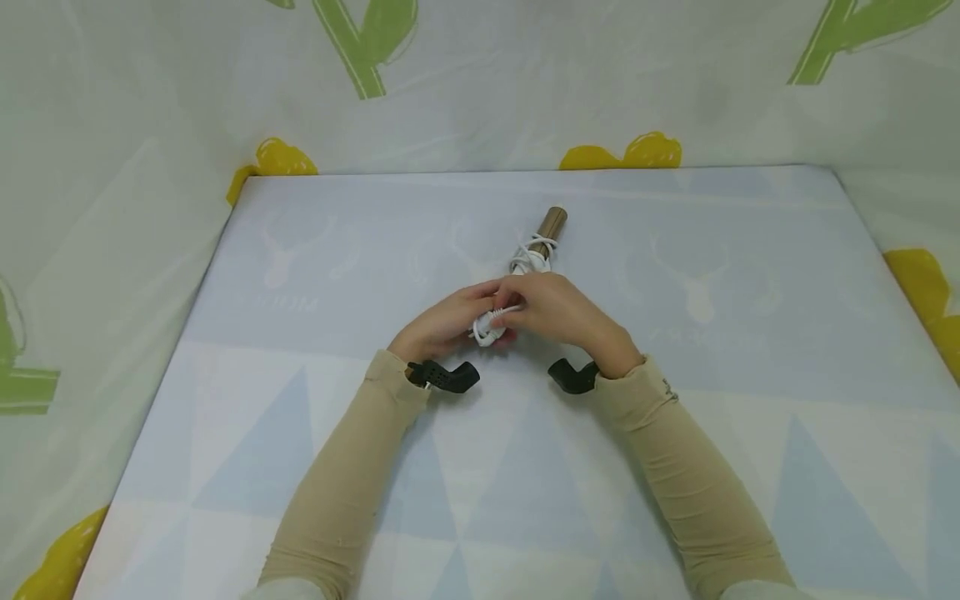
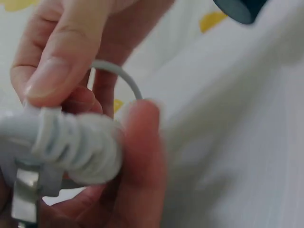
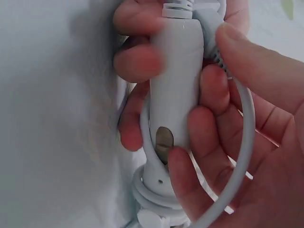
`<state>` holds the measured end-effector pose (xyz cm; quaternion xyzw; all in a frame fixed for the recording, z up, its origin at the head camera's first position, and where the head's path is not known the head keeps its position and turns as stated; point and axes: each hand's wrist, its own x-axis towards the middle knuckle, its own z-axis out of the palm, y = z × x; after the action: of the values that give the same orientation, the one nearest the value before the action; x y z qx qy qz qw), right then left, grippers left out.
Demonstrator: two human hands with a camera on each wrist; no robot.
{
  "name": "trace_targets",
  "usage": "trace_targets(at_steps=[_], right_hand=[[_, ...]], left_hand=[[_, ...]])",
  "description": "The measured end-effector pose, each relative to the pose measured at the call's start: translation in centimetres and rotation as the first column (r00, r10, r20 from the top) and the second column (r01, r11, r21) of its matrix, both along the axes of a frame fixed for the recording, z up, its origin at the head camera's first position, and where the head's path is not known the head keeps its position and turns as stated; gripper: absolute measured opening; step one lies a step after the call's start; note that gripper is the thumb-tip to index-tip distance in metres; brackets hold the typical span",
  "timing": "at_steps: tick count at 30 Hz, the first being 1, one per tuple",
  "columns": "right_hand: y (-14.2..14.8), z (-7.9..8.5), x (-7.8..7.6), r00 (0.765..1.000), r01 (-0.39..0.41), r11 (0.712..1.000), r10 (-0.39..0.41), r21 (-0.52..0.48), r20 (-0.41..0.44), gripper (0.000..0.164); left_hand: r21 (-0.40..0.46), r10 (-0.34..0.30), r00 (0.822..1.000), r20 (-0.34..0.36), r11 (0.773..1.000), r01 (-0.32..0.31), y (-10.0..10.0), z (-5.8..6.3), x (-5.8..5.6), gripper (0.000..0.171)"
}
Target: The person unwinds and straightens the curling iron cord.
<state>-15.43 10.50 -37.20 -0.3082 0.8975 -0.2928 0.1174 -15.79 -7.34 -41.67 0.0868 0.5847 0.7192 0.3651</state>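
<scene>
A curling iron with a brown barrel point(image 1: 553, 223) and a white handle point(image 3: 176, 80) lies tilted between the two hands, barrel pointing away. My left hand point(image 1: 444, 322) grips the handle from the left, its fingers curled about it. With thumb and fingers, my right hand point(image 1: 561, 310) pinches the white plug point(image 3: 208, 29) against the handle's near end. A metal prong point(image 2: 26, 192) of the plug shows in the left wrist view. The white cord point(image 3: 248, 130) loops beside the right fingers, and more of it winds round the iron. A brownish button point(image 3: 164, 142) is on the handle.
The table point(image 1: 750, 467) has a pale cover with blue triangles. Behind it hangs a light cloth point(image 1: 480, 83) with green and yellow shapes. Black curved pieces, one on the left wrist point(image 1: 450, 377) and one on the right point(image 1: 573, 377), stick out inward.
</scene>
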Motion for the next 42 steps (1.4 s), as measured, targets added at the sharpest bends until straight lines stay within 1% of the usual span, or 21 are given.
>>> trace_targets(at_steps=[3, 7, 9, 11, 15, 18, 20, 24, 27, 31, 33, 35, 38, 40, 42], right_hand=[[0.0, -0.2, 0.1, 1.0, 0.015, 0.998, -0.014, -0.062, 0.021, 0.017], [-0.1, -0.6, 0.1, 0.999, 0.029, 0.99, -0.023, -0.14, 0.039, 0.014], [-0.2, -0.7, 0.2, 0.999, 0.03, 0.986, -0.025, -0.161, 0.035, 0.014], [-0.2, -0.8, 0.1, 0.999, 0.027, 0.985, -0.022, -0.171, 0.032, 0.015], [-0.2, -0.9, -0.1, 0.999, 0.022, 0.987, -0.018, -0.161, 0.029, 0.016], [-0.2, -1.0, -0.4, 0.999, 0.043, 0.986, -0.039, -0.159, 0.028, 0.017], [-0.1, -1.0, -0.6, 0.998, 0.067, 0.986, -0.065, -0.155, 0.015, 0.018], [0.0, -1.3, -0.7, 0.993, 0.117, 0.985, -0.119, -0.129, -0.009, 0.023], [0.1, -1.5, -0.8, 0.987, 0.149, 0.982, -0.154, -0.12, -0.034, 0.026], [0.2, -1.8, -0.9, 0.977, 0.2, 0.967, -0.21, -0.158, -0.047, 0.025], [0.3, -1.8, -0.9, 0.972, 0.22, 0.959, -0.23, -0.177, -0.038, 0.024], [0.4, -1.8, -1.1, 0.969, 0.232, 0.955, -0.243, -0.184, -0.037, 0.023], [0.7, -1.6, -1.3, 0.973, 0.213, 0.961, -0.225, -0.178, -0.051, 0.022], [0.9, -1.6, -1.5, 0.976, 0.189, 0.966, -0.204, -0.174, -0.073, 0.022], [1.1, -1.5, -1.6, 0.98, 0.164, 0.972, -0.18, -0.169, -0.083, 0.022]], left_hand=[[0.054, 0.014, 0.998, 0.065, 0.998, -0.018, 0.0, 0.0, 0.0, 0.035], [0.074, 0.026, 0.994, 0.106, 0.997, -0.034, 0.0, 0.3, 0.0, 0.032], [0.074, 0.024, 0.994, 0.106, 0.997, -0.032, 0.0, 0.4, 0.1, 0.031], [0.071, 0.02, 0.996, 0.092, 0.997, -0.027, 0.1, 0.5, 0.1, 0.03], [0.086, 0.009, 0.998, 0.066, 0.996, -0.015, 0.0, 0.4, 0.0, 0.027], [0.099, 0.016, 0.998, 0.06, 0.995, -0.022, 0.0, 0.4, -0.2, 0.027], [0.096, 0.041, 0.997, 0.065, 0.994, -0.047, 0.0, 0.4, -0.3, 0.029], [0.084, 0.118, 0.99, 0.08, 0.989, -0.125, 0.0, 0.2, -0.2, 0.032], [0.107, 0.17, 0.982, 0.078, 0.978, -0.178, 0.0, 0.1, -0.3, 0.034], [0.155, 0.221, 0.974, 0.052, 0.962, -0.226, 0.1, -0.1, -0.4, 0.033], [0.179, 0.231, 0.973, 0.02, 0.956, -0.23, 0.0, -0.2, -0.4, 0.033], [0.207, 0.22, 0.975, -0.021, 0.955, -0.211, -0.1, -0.3, -0.4, 0.037], [0.225, 0.196, 0.977, -0.086, 0.959, -0.172, -0.1, -0.4, -0.5, 0.045], [0.211, 0.18, 0.976, -0.121, 0.966, -0.152, -0.1, -0.3, -0.5, 0.048], [0.186, 0.166, 0.976, -0.14, 0.973, -0.138, -0.2, -0.2, -0.5, 0.048]])
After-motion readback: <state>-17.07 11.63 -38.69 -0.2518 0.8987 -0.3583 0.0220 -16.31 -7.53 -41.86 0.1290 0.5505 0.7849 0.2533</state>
